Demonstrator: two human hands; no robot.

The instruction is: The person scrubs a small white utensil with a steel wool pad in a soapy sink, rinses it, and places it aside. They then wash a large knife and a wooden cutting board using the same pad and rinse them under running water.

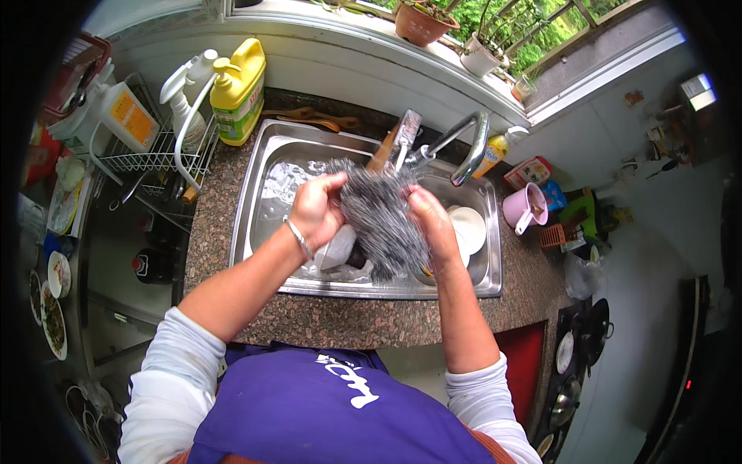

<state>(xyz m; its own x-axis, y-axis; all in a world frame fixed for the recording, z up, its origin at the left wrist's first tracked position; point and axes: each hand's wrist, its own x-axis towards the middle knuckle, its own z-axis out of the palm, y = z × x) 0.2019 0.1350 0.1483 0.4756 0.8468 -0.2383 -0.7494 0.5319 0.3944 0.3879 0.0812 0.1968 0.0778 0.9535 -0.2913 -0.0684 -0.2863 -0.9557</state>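
Over a double-bowl stainless steel sink (243, 217), a dark grey, shaggy cloth (382, 223), blurred, is stretched between my hands. My left hand (319, 210) grips its left edge, with the fingertips partly hidden. On its right side my right hand (432, 223) pinches the upper part, thumb towards me. Water fills part of the left bowl, where a translucent plastic bag (339, 249) lies beneath my left hand. White bowls (468, 226) rest in the right bowl, partly behind my right hand. The chrome faucet (475, 153) arches behind the cloth.
A yellow detergent jug (237, 95) and a wire rack (168, 159) with bottles stand left of the sink. Wooden utensils (316, 116) lie along its back edge. To the right are a yellow bottle (495, 151) and a pink cup (522, 207). Potted plants (423, 24) line the windowsill.
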